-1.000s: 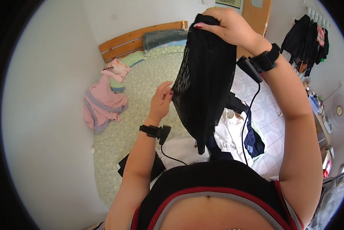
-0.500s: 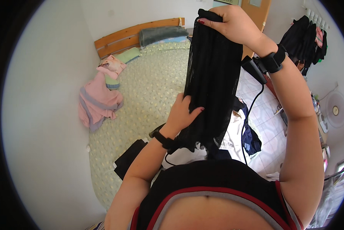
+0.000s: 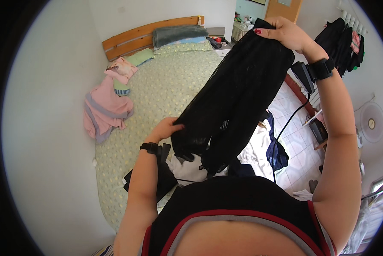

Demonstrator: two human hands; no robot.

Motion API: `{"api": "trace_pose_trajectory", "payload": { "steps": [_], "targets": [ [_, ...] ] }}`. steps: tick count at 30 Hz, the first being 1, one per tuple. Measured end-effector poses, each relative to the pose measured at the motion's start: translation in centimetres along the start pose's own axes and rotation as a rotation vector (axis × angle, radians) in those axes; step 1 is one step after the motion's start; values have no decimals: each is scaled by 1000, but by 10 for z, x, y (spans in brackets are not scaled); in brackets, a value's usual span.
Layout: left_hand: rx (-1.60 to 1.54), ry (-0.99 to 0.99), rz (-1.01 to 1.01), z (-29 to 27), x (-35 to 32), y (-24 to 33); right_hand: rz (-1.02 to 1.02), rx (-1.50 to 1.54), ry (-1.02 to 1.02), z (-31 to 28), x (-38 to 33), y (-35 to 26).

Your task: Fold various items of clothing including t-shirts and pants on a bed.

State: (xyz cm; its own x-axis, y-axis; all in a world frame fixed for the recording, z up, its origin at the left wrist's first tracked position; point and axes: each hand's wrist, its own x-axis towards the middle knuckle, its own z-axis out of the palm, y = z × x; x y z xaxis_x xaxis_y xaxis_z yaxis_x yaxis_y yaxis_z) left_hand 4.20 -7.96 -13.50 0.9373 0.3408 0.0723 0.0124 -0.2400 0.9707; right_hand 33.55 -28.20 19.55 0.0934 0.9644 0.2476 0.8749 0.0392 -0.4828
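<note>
The right hand (image 3: 287,35) pinches the top of 1 sheer black garment (image 3: 238,89); the left hand (image 3: 162,129) grips its lower edge, so it slants between them, unfolded. Below the left hand, black cloth (image 3: 166,181) appears already folded; below the right, white clothing (image 3: 255,146) lies loose.

Bare R. hand (image 3: 284,35) w/ red-painted thumbnail (image 3: 258,31) is raised, upper R. of view; thumb points L., opp. curled fingers; pinch grip is closed. Bare R. arm (image 3: 340,115): elbow is bent, forearm angles up & inward. Bare L. hand (image 3: 161,129) sits lower in view, L. of ctr.; thumb points R., fingertips hidden, grip closed. Bare L. arm (image 3: 142,183) reaches fwd. from lower edge. Hands are well apart.
</note>
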Motion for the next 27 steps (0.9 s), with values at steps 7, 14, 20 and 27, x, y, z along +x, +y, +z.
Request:
{"api": "trace_pose_trajectory", "payload": {
  "steps": [7, 14, 20, 27],
  "targets": [
    [-99, 797, -137, 5, 18, 28, 213, 881, -13, 49, -9, 1],
    [-32, 541, 76, 65, 24, 50, 132, 1382, 75, 103, -2, -20],
    [-839, -42, 9, 83, 5, 1, -162, 1603, 165, 126, 13, -18],
    [-887, -354, 24, 82, -33, 1, 48, 1505, 588, 147, 31, 22]
  ]
}}
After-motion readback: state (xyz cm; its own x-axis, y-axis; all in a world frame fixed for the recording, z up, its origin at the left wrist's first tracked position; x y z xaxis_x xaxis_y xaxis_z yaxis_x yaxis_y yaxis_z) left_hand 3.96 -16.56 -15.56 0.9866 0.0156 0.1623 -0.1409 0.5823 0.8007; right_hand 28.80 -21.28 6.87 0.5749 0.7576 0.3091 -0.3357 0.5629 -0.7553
